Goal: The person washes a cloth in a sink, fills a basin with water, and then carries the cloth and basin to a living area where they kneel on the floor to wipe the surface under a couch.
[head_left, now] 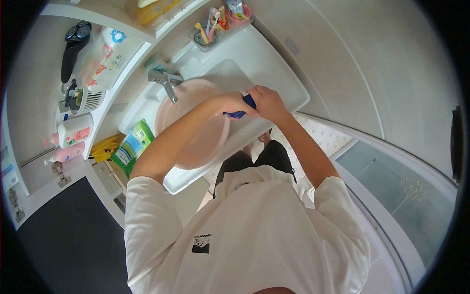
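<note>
Head view, hands: both meet above the white sink (276, 68), just by the right side of a pink basin (211, 139).
Left hand (231, 104): fingers grasping a dark blue item (250, 101), seemingly cloth.
Right hand (269, 103): fingers grasping the same item from its other side.
Blue item: between the two hands, partly hidden by them; its full shape cannot be told.
Faucet (169, 89): chrome, its spout reaching over the basin.
Sink's left: a green pouch (133, 146), near a yellow item (105, 148).
Sink's far corner: toothbrushes (210, 30) in a clear holder, near a pink cup (240, 18).
Shelf: a black shaver (73, 51) and a white pump bottle (76, 131).
</note>
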`<state>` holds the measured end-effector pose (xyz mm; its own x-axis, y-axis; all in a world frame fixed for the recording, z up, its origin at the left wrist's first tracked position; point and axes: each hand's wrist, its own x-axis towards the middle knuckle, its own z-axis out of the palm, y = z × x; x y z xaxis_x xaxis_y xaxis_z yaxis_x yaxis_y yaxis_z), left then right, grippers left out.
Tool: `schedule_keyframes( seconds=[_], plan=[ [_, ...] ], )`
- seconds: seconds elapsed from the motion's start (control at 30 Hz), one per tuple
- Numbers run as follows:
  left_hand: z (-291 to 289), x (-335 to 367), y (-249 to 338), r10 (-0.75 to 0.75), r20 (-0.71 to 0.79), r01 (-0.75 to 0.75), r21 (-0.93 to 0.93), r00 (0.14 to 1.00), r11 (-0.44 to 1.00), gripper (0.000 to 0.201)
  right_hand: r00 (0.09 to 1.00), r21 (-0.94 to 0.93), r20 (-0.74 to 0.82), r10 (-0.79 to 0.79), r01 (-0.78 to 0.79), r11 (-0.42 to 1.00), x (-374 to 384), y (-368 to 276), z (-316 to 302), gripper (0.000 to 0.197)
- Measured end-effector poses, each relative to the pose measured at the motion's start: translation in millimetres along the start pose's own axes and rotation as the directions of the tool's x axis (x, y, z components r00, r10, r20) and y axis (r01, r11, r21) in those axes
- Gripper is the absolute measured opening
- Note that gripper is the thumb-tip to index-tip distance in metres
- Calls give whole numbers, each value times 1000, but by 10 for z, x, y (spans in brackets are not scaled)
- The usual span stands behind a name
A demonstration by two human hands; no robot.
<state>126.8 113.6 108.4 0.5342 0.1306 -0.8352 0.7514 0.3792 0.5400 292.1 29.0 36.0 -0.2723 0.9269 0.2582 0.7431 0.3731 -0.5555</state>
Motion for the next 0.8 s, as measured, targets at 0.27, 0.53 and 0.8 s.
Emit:
schedule_keyframes(
  seconds=[0.27, 0.53, 0.8],
  plan=[
    [43, 202, 35, 58, -207, 102, 686, 977, 720, 31, 941, -61, 259, 217, -208, 976, 13, -23, 151, 33],
    [73, 304, -20, 210, -226, 101, 872, 951, 480, 35, 898, 124, 317, 305, -358, 925, 29, -53, 131, 32],
    [106, 360, -95, 239, -255, 126, 884, 937, 451, 35, 850, 253, 401, 342, -461, 851, -15, 83, 287, 35]
  ],
)
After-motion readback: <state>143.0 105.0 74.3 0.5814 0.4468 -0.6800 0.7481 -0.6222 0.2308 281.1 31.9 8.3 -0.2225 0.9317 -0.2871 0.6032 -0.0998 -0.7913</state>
